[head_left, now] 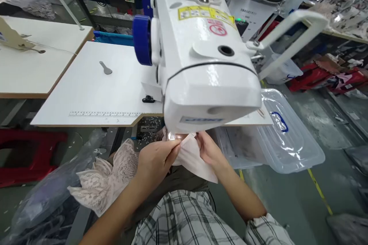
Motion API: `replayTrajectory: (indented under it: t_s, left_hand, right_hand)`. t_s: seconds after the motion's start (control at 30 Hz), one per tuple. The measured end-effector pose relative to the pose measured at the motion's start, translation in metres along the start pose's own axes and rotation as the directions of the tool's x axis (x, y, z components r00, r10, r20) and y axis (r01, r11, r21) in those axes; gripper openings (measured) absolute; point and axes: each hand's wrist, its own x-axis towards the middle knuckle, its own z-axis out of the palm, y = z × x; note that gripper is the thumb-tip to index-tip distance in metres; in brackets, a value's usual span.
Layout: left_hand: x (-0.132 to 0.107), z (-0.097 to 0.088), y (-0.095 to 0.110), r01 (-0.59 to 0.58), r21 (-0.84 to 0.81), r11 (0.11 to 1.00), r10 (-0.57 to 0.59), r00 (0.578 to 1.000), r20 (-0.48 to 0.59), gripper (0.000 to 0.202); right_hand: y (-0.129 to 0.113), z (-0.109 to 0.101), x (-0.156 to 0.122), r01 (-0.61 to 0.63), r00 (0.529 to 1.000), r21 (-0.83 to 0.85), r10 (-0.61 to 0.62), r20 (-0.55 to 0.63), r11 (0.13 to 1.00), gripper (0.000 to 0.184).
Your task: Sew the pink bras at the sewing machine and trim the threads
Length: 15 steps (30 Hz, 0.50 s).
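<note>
My left hand [156, 157] and my right hand [209, 148] pinch a small pale pink fabric piece [193, 159] between them, just below the head of a white sewing machine [201, 65]. The fingers of both hands are closed on the fabric's upper edge, close to the machine's lit needle area. A heap of pale lace fabric [106, 178] lies on my lap at the left, beside my left forearm.
The white machine table [94, 88] carries a printed ruler strip [103, 114] along its front edge. A clear plastic bin with lid [276, 138] stands on the right. A second table [34, 61] is at the left, a red stool [25, 153] beneath it.
</note>
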Motion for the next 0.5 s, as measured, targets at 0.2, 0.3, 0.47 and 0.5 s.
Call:
replayTrajectory:
  t_s: [0.2, 0.3, 0.47, 0.5]
  left_hand:
    - [-0.012, -0.003, 0.009, -0.070, 0.008, 0.998, 0.069, 0.996, 0.062, 0.024]
    - [-0.018, 0.006, 0.020, -0.123, 0.015, 0.992, 0.120, 0.982, 0.144, 0.039]
    - [-0.023, 0.020, 0.022, -0.298, 0.056, 0.953, 0.284, 0.943, 0.175, 0.021]
    - [-0.023, 0.021, 0.020, -0.318, 0.077, 0.945, 0.306, 0.942, 0.137, 0.025]
  right_hand:
    - [0.016, -0.015, -0.033, 0.147, 0.987, 0.114, -0.153, 0.044, 0.983, 0.035]
    - [0.015, -0.023, -0.053, 0.483, 0.873, -0.133, -0.463, 0.152, 0.866, 0.026]
    - [0.006, -0.028, -0.077, 0.796, 0.603, -0.363, -0.573, 0.555, 0.485, 0.027]
    - [0.006, -0.028, -0.080, 0.811, 0.585, -0.395, -0.583, 0.563, 0.432, 0.028]
